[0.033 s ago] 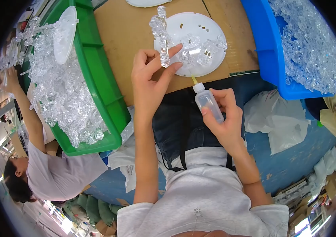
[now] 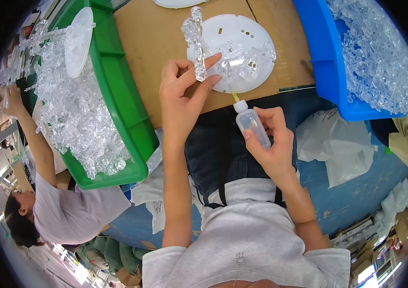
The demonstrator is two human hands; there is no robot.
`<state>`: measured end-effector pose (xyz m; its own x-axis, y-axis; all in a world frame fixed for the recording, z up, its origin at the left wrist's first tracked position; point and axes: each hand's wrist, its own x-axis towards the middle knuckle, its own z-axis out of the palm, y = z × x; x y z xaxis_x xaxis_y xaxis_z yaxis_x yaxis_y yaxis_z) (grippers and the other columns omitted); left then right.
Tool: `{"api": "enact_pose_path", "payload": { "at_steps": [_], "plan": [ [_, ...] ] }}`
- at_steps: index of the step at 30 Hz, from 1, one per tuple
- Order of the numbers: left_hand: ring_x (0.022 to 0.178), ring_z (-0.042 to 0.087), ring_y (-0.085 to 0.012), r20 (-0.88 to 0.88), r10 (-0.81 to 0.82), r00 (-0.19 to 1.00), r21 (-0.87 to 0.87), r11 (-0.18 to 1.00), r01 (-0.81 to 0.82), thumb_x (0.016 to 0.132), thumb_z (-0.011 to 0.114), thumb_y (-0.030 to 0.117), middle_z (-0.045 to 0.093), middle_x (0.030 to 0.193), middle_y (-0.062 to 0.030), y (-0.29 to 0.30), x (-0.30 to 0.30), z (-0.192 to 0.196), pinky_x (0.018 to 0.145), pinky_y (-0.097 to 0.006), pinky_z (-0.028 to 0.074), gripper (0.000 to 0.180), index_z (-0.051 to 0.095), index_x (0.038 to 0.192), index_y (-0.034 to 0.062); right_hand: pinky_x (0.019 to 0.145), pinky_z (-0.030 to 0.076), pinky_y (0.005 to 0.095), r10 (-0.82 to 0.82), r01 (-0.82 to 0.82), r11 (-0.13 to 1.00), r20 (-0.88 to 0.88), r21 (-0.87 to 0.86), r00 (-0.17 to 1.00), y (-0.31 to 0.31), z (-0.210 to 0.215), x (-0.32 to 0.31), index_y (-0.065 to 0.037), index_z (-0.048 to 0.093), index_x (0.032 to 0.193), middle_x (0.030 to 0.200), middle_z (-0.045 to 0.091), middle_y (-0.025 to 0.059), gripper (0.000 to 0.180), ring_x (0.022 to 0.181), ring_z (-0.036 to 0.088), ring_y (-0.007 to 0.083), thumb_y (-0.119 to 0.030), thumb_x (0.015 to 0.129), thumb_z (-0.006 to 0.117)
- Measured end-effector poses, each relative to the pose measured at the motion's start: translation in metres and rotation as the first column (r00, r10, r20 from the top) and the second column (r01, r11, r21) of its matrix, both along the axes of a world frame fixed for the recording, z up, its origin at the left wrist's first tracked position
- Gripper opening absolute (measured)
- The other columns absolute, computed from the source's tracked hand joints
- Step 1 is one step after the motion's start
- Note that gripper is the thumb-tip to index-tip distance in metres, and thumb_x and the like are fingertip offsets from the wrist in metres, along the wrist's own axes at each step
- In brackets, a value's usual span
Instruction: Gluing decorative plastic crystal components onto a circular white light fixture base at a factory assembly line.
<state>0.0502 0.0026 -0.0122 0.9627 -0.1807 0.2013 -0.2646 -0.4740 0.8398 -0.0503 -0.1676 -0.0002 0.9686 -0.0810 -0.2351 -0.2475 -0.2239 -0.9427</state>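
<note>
Gripped in right hand (image 2: 278, 145), fingers and thumb closed around it: small clear bottle (image 2: 253, 128), thin yellow nozzle (image 2: 235, 95) aimed at lower edge of round white plate (image 2: 232, 32). Nozzle contact with plate: cannot tell. At left hand (image 2: 182, 91), over plate's left side: thumb and forefinger parted, knobbly clear stick (image 2: 194, 41) crossing forefinger; pinched or merely alongside, cannot tell. Plate flat on cardboard (image 2: 141, 43), with clear lumps (image 2: 249, 68) on top. To left, green bin (image 2: 111, 81); to right, blue bin (image 2: 328, 57); both heaped with clear bits (image 2: 79, 120).
</note>
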Motion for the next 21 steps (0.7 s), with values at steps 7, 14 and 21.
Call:
{"api": "enact_pose_path", "payload": {
  "at_steps": [7, 14, 21],
  "plan": [
    [0.078, 0.048, -0.0105, -0.044, -0.007, 0.999, -0.018, 1.0, 0.007, 0.077, 0.072, 0.002, 0.046, 0.092, -0.001, 0.002, 0.0, -0.001, 0.068, -0.022, 0.04, 0.032, 0.069, 0.109, 0.0056, 0.068, 0.047, 0.0252, -0.02, 0.02, 1.0, 0.08, 0.006, 0.997, 0.011, -0.008, -0.003, -0.001, 0.051, 0.109, 0.086, 0.063, 0.0088, 0.035, 0.073, 0.059, 0.0123, -0.012, 0.08, 0.067],
    [0.076, 0.045, -0.0168, -0.085, 0.033, 0.996, -0.082, 0.996, -0.04, 0.072, 0.075, 0.013, 0.045, 0.076, -0.0031, -0.001, 0.001, -0.001, 0.064, -0.029, 0.041, 0.033, 0.072, 0.105, 0.0143, 0.067, 0.047, 0.0253, -0.024, 0.024, 1.0, 0.094, 0.001, 0.995, 0.019, -0.01, -0.001, -0.001, 0.05, 0.109, 0.085, 0.063, 0.0092, 0.035, 0.073, 0.059, 0.0127, -0.012, 0.081, 0.067],
    [0.076, 0.045, -0.017, -0.095, 0.029, 0.995, -0.103, 0.994, -0.039, 0.072, 0.075, 0.013, 0.045, 0.076, -0.0033, -0.001, 0.002, -0.001, 0.064, -0.029, 0.041, 0.032, 0.072, 0.104, 0.0148, 0.068, 0.047, 0.0253, -0.028, 0.029, 0.999, 0.096, -0.018, 0.995, 0.018, -0.01, -0.001, -0.001, 0.049, 0.111, 0.087, 0.063, 0.0097, 0.036, 0.074, 0.06, 0.0128, -0.01, 0.081, 0.066]
  ]
}}
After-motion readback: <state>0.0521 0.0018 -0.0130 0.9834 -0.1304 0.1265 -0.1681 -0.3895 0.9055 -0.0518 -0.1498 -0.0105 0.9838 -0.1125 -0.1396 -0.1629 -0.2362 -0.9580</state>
